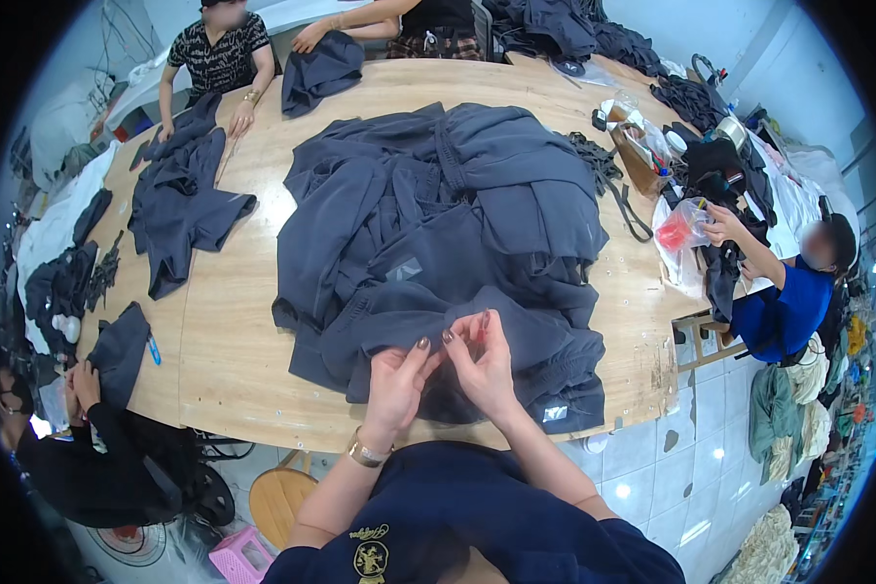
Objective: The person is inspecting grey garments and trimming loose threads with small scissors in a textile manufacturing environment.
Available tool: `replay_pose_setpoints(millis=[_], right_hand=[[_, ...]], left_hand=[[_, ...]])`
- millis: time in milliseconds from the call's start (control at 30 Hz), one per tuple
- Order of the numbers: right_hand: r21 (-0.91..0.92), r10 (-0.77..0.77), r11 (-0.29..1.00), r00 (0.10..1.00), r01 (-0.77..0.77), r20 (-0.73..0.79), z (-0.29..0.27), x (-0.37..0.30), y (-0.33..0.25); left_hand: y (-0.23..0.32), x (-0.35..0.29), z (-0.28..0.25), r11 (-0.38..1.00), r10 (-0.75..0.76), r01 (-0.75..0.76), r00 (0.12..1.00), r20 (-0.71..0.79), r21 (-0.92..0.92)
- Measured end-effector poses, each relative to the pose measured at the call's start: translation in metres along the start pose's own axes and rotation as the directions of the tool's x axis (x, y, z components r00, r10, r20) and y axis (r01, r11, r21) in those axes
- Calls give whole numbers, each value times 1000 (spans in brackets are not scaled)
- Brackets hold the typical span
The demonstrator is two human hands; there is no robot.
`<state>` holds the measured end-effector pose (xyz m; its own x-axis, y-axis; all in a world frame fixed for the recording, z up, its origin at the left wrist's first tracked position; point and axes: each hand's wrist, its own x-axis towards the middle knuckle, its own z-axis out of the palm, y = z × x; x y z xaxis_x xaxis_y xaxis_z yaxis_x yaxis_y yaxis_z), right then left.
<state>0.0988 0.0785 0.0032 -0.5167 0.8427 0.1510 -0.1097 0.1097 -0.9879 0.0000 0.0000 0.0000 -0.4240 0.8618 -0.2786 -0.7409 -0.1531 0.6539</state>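
A large heap of dark grey garments (535, 219) with gathered elastic waistbands lies on the table before me. At its near side, both hands pinch the edge of one dark grey garment (409, 326). My left hand (396, 387) is closed on the cloth, its thumb pointing up. Just to its right, my right hand (484, 365) grips the same piece with thumb and fingers, and a little higher. The fingertips of the two hands nearly meet. Whether something small sits in the right fingers is too fine to tell.
The wooden table (234, 360) carries a blue snipper (154, 350) and dark garments (185, 209) on the left. A brown box (638, 161) and black straps stand right. Co-workers sit at left, far side and right; one holds a plastic bag (684, 224). A stool (280, 501) stands lower left.
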Motion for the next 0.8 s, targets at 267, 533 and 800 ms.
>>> replay_pose_setpoints(millis=[267, 533, 800], right_hand=[[32, 20, 999, 999, -18, -41, -3, 1, -4], [98, -8, 995, 991, -6, 134, -12, -11, -22], [-212, 12, 977, 993, 14, 119, -16, -7, -14]], left_hand=[[-2, -4, 5, 979, 162, -173, 982, 102, 112], [6, 3, 3, 981, 194, -193, 980, 46, -15], [18, 2, 10, 980, 118, -107, 991, 59, -170]])
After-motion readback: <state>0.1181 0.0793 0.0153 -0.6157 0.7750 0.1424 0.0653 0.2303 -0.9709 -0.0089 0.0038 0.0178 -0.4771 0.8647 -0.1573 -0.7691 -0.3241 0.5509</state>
